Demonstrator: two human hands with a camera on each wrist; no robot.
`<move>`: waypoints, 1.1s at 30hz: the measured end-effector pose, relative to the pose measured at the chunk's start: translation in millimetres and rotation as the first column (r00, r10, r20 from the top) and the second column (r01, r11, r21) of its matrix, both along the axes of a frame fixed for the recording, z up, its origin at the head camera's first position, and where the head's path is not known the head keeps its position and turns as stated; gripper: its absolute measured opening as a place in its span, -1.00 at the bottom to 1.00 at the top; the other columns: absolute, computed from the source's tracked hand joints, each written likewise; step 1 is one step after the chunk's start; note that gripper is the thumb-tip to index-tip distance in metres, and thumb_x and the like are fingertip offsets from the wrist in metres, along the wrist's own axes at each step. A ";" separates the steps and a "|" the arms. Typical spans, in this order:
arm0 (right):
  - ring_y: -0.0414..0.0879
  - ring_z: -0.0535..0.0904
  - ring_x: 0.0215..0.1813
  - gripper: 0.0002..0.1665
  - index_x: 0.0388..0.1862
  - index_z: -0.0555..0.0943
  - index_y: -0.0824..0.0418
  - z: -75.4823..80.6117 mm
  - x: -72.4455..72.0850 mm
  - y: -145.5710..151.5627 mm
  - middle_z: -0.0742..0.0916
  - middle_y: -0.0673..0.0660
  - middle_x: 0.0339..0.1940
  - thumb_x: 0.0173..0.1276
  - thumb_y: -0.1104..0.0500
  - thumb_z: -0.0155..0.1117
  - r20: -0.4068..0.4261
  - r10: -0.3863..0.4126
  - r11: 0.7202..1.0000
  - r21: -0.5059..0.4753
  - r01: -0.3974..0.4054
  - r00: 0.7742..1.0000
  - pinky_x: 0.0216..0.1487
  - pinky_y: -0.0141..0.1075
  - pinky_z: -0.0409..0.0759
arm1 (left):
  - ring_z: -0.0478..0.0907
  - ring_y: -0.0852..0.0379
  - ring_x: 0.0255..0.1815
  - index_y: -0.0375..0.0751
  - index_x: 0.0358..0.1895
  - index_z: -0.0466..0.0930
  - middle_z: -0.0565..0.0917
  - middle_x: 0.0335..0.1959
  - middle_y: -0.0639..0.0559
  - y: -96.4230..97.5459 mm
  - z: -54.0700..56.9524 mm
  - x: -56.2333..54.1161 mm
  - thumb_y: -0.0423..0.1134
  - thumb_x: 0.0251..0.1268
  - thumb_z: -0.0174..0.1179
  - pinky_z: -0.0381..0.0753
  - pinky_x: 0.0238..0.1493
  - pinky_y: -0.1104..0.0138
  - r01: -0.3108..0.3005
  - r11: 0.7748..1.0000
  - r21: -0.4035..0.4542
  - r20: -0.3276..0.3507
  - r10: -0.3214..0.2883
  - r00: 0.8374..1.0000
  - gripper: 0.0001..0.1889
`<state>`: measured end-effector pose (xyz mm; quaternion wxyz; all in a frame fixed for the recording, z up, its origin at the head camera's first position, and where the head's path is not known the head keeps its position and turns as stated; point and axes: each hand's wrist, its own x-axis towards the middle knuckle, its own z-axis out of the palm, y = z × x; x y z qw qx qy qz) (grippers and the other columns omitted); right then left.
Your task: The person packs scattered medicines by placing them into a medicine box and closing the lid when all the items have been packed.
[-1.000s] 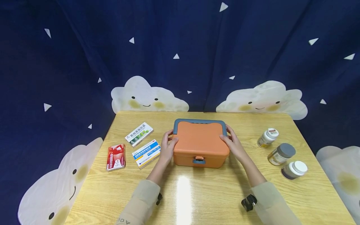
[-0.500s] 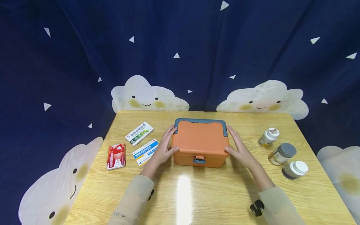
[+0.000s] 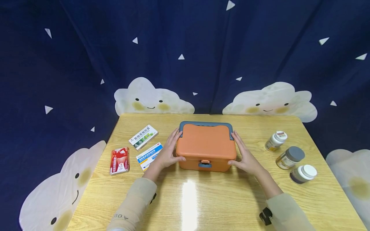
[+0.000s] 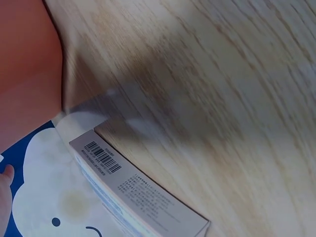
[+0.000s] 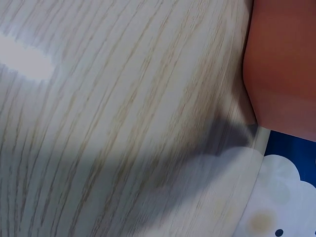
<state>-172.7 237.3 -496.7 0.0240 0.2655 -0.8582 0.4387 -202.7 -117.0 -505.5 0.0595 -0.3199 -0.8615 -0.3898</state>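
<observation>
"氨咖黄敏胶囊" on the green-white box (image 3: 143,137)

The case (image 3: 206,141) is orange, its handle (image 3: 206,123) slate blue, its latch (image 3: 205,165) orange over blue. The worktop (image 3: 222,199) is honey-coloured, streaked with darker grain. Toward its left edge, the red carton (image 3: 119,160) bears white; nearer the far left corner, the white carton (image 3: 143,137) has green patches; the blue-and-white carton (image 3: 148,156) beside it carries an orange stripe. Toward the right edge, the bottle (image 3: 275,141) is white with a yellowish label, the jar (image 3: 289,158) brownish with grey lid, the tub (image 3: 302,174) dark and white. Past the far edge, the navy curtain (image 3: 185,29) has white triangles (image 3: 181,57) and yellow-cheeked white clouds (image 3: 148,94).
</observation>
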 end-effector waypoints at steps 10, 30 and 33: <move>0.14 -0.24 0.46 0.33 0.48 -0.26 -0.03 -2.0 -0.3 -9.1 -0.18 0.12 0.49 -0.04 0.02 0.48 0.040 -0.034 0.999 0.007 0.034 0.999 0.14 0.38 -0.04 | -0.22 -0.07 0.45 0.13 0.45 -0.26 -0.26 0.48 -0.02 7.3 -5.7 2.3 0.63 -0.27 -0.11 0.14 0.15 -0.22 -0.062 0.998 0.006 0.054 0.062 0.997 0.16; 0.21 -0.08 0.43 0.29 0.47 -0.21 -0.04 -8.8 -0.4 -16.6 -0.12 0.05 0.50 -0.06 0.01 0.46 -0.052 -0.138 0.988 0.064 0.141 0.989 0.17 0.33 0.05 | -0.10 -0.12 0.43 0.11 0.45 -0.23 -0.22 0.48 0.00 13.0 -7.9 6.0 0.64 -0.22 -0.20 0.16 0.17 -0.18 -0.126 0.992 0.002 0.018 0.126 0.992 0.13; 0.24 -0.04 0.42 0.29 0.47 -0.20 -0.06 -9.8 -0.3 -17.1 -0.08 0.08 0.50 -0.07 -0.02 0.46 -0.075 -0.163 0.982 0.087 0.169 0.984 0.16 0.34 0.04 | -0.10 -0.12 0.43 0.12 0.45 -0.22 -0.21 0.48 0.00 13.2 -7.1 6.8 0.65 -0.22 -0.21 0.13 0.18 -0.20 -0.136 0.991 -0.003 0.012 0.136 0.991 0.12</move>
